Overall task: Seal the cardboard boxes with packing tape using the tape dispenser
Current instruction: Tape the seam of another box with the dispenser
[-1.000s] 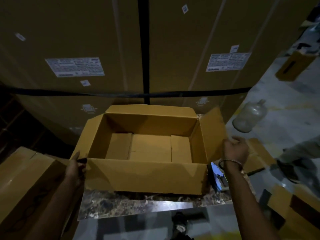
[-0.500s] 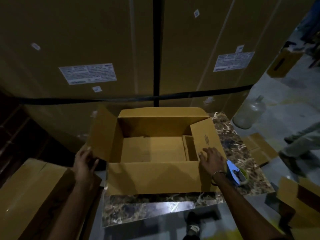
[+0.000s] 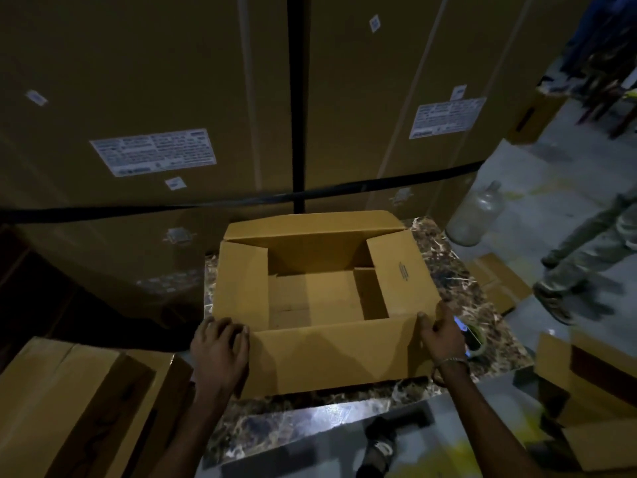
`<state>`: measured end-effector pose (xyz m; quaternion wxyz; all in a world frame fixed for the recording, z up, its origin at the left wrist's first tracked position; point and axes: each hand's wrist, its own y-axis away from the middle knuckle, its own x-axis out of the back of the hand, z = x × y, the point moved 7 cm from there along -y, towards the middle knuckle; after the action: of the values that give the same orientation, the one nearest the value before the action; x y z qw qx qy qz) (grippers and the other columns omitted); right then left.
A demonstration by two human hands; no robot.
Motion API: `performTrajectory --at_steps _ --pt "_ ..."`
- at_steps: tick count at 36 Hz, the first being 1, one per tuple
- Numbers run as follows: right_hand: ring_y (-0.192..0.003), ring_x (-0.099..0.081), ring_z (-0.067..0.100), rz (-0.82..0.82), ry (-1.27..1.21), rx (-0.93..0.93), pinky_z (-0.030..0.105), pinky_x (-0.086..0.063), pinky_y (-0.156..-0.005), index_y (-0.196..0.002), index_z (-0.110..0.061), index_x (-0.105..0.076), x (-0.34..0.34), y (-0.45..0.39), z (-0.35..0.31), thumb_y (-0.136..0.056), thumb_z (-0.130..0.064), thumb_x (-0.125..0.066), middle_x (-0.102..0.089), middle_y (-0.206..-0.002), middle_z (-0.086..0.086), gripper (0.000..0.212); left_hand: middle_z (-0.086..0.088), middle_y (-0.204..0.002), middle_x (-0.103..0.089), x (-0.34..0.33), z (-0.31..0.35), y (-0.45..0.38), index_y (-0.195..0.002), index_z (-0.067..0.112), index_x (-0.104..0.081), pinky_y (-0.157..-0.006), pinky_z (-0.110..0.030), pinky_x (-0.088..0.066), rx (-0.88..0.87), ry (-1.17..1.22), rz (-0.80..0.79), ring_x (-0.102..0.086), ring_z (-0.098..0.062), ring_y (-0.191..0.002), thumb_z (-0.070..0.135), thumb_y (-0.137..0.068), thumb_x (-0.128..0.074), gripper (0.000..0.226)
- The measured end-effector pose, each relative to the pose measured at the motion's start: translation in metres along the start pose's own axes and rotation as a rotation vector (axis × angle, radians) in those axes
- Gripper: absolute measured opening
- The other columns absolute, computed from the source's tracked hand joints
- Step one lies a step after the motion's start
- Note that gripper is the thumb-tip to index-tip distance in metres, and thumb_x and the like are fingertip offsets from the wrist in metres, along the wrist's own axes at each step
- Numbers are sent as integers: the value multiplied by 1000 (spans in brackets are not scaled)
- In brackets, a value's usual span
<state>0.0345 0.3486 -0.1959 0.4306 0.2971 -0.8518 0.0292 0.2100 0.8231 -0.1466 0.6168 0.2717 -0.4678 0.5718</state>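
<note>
The left hand (image 3: 220, 353) is laid against the near-left corner of the cardboard box (image 3: 320, 305), at about eight o'clock of the box, its fingers bent over the corner where the left side flap meets the near flap; half a second earlier it was held off the box, beside the raised left flap. The right hand (image 3: 443, 334) is pressed to the near-right corner, at about four o'clock, fingers curled onto the edge of the near flap, with a metal bangle (image 3: 450, 361) on the wrist; earlier it was spread flat on the right side flap. Both side flaps are now folded inward and lie nearly level over the opening, whereas the left one stood upright before. The far flap is tipped inward at twelve o'clock and the near flap hangs outward at six. The tape dispenser (image 3: 470, 336) is seen just behind the right hand, at three o'clock of it, resting on the marble-patterned table (image 3: 458, 270), mostly hidden. A clear bottle (image 3: 474, 219) stands on the floor at two o'clock of the box.
</note>
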Motion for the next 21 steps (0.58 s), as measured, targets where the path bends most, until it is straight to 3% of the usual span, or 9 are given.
performTrajectory --at_steps 3,5,7,9,12,14,15,18,21 --pt "-105 -65 49 -12 -16 -11 52 -54 -87 -153 -8 -45 24 4 -1 -96 -34 -72 -70 -108 27 68 -13 -140 -63 1 -11 0 -118 13 -76 -112 -56 -40 44 51 -44 -44 -38 -137 45 -104 -51 43" --pt "-105 -66 48 5 -43 -32 47 -51 -87 -142 -5 -57 46 2 -6 -93 -26 -76 -70 -111 29 56 -11 -145 -60 -1 -25 0 -122 13 -77 -113 -55 -41 62 143 -124 -44 -36 -138 42 -108 -52 41" --pt "-109 -65 44 12 -60 -99 44 -52 -89 -141 -5 -59 67 -3 -11 -90 -31 -80 -68 -123 27 61 -8 -140 -66 -5 -43 0 -123 15 -77 -112 -52 -43 72 175 -213 -50 -34 -136 49 -109 -45 49" --pt "-97 -65 35 -52 -147 -222 41 -54 -83 -136 -4 -60 76 -11 -10 -91 -34 -78 -69 -121 22 58 -1 -130 -72 6 -53 -7 -128 21 -75 -102 -48 -51 117 303 -262 -59 -30 -128 58 -108 -38 56" --pt "-82 -64 28 -151 -425 -428 38 -53 -69 -127 4 -64 74 -24 3 -97 -28 -71 -72 -106 16 45 10 -117 -74 20 -59 -13 -130 21 -71 -84 -29 -55 342 659 -320 -67 -18 -117 30 -110 -53 29" --pt "-62 -67 22 -185 -550 -480 26 -52 -50 -132 5 -64 70 -34 13 -100 -25 -65 -75 -76 9 44 12 -124 -73 23 -63 -7 -130 23 -70 -91 -37 -53 453 854 -422 -65 -17 -119 18 -105 -59 28" --pt "-63 -68 23 -195 -596 -513 23 -53 -44 -136 2 -62 67 -38 18 -101 -26 -63 -76 -74 6 45 11 -132 -71 24 -67 -6 -134 24 -68 -98 -43 -50 449 879 -465 -60 -20 -128 12 -106 -57 33" --pt "-98 -65 36 -217 -723 -614 31 -58 -47 -139 -9 -61 64 -42 27 -97 -36 -69 -68 -129 16 51 6 -137 -70 21 -73 1 -139 18 -64 -98 -40 -54 374 879 -532 -57 -25 -137 -10 -102 -56 48" --pt "-96 -63 39 -170 -797 -610 38 -57 -43 -142 -9 -56 76 -29 8 -96 -37 -70 -56 -141 17 56 -4 -139 -69 17 -69 5 -143 15 -61 -101 -43 -54 391 858 -499 -60 -27 -134 1 -93 -73 53"
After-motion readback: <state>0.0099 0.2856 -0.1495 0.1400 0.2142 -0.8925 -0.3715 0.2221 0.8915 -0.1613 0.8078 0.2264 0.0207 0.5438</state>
